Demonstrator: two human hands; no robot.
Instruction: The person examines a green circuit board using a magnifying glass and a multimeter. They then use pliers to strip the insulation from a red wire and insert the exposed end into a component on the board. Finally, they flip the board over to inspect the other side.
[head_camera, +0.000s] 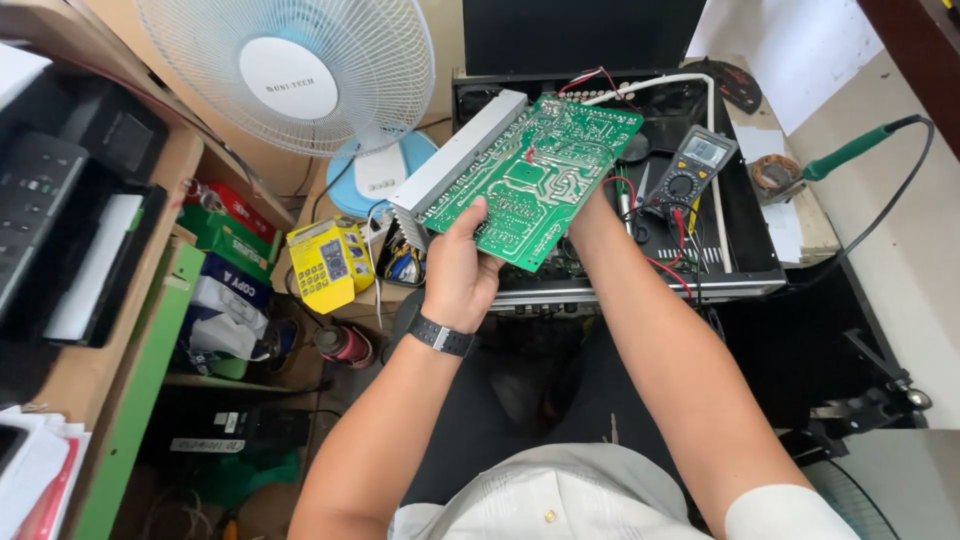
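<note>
- While we look down, we find the green circuit board (530, 175) lifted above the open black chassis (745, 250), tilted with its solder side up, presumably so the traces can be read.
- Our left hand (458, 272) has its grip pinching the board's near edge, thumb on top; a black wristwatch (440, 336) sits on that wrist.
- Our right hand is behind the board, so we cannot tell whether its grip is spread or pressed together; only the forearm (650, 330) shows, reaching under the right edge.
- A pale metal heat sink (455, 160) runs along the board's left side, and red wires (590, 80) trail from the far edge into the chassis.
- A grey multimeter (692, 168) lies in the chassis just beside the board, leads looping near.
- Further right on the desk (810, 230), a green-handled soldering iron (850, 152) rests on its stand.
- To the left stand a white fan (300, 75), a yellow box (325, 262) and cluttered wooden shelves (150, 330).
</note>
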